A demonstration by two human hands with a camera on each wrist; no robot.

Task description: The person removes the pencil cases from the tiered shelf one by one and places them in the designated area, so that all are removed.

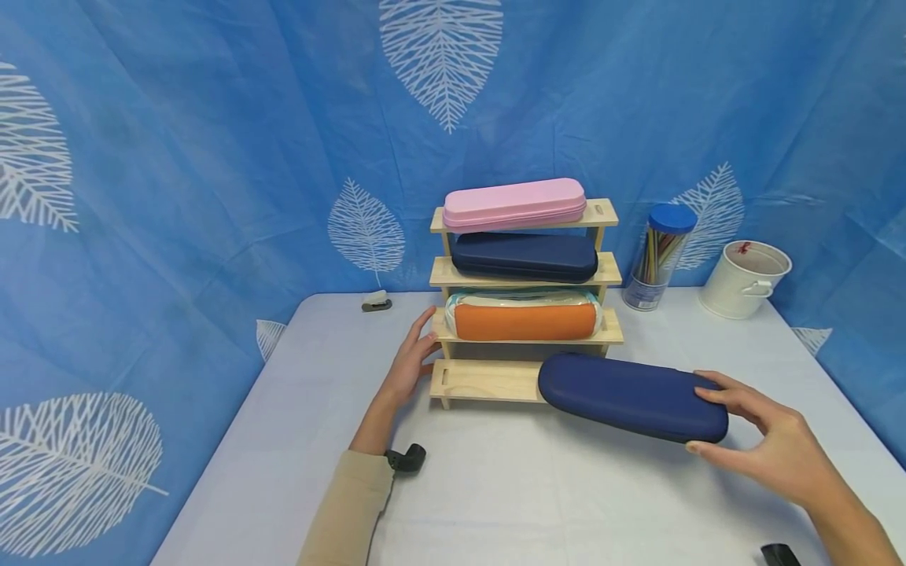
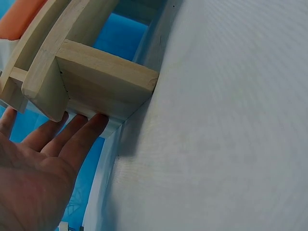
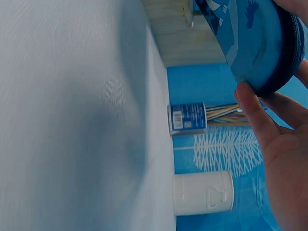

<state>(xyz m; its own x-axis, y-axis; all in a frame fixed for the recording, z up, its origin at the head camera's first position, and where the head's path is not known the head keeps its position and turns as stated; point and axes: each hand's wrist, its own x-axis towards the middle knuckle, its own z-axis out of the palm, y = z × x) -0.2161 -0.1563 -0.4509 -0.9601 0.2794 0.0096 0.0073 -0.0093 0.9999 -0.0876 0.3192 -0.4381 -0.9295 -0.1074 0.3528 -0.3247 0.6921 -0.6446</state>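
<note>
My right hand (image 1: 767, 432) grips the right end of a dark blue zip pencil case (image 1: 630, 393), thumb below and fingers on the far side. The left end of this case lies over the bottom tier of a tiered wooden rack (image 1: 488, 379); its right end juts out toward me, off the rack. In the right wrist view the case's underside (image 3: 255, 43) shows a printed pattern. My left hand (image 1: 410, 358) touches the rack's left side with fingers extended. On the upper tiers sit a pink case (image 1: 515, 203), a navy case (image 1: 525, 255) and an orange-and-clear pouch (image 1: 525, 321).
Right of the rack stand a clear jar of thin sticks with a blue lid (image 1: 658, 255) and a white metal bucket (image 1: 743, 279). A small grey-and-white object (image 1: 377, 301) lies at the back left. Blue leaf-print cloth (image 1: 212, 157) hangs behind the white table (image 1: 495, 487).
</note>
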